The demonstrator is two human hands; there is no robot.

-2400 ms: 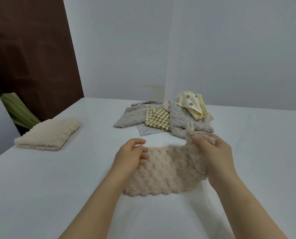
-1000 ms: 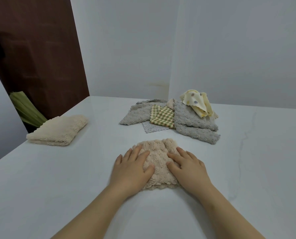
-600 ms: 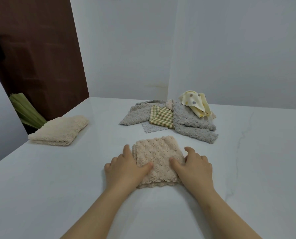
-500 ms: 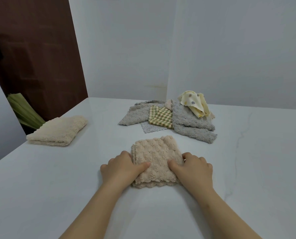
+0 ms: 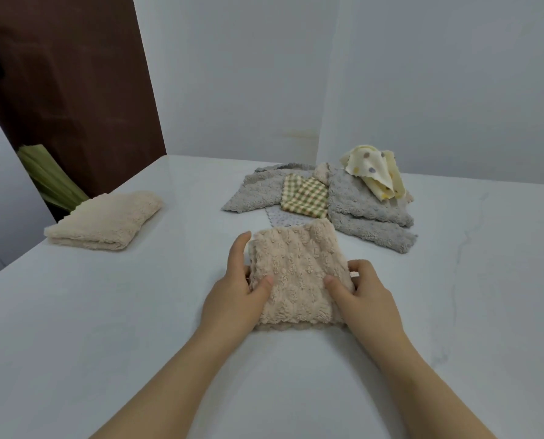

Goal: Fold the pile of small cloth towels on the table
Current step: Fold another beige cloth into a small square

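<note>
A: What's lying on the table [image 5: 74, 312], before the pile [image 5: 369, 210]?
B: A folded towel [image 5: 296, 274] is sitting there.
A: The hands?
B: The left hand [image 5: 236, 296] and right hand [image 5: 365, 293] are pinching its sides, likely holding the folds together for lifting.

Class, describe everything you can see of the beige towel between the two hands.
The beige towel is fluffy, bumpy plush, folded into a thick, roughly square pad whose scalloped edges show its layers. Its near edge rests on the white table, in front of the unfolded pile. The left hand and right hand grip its sides, thumbs on top.
</note>
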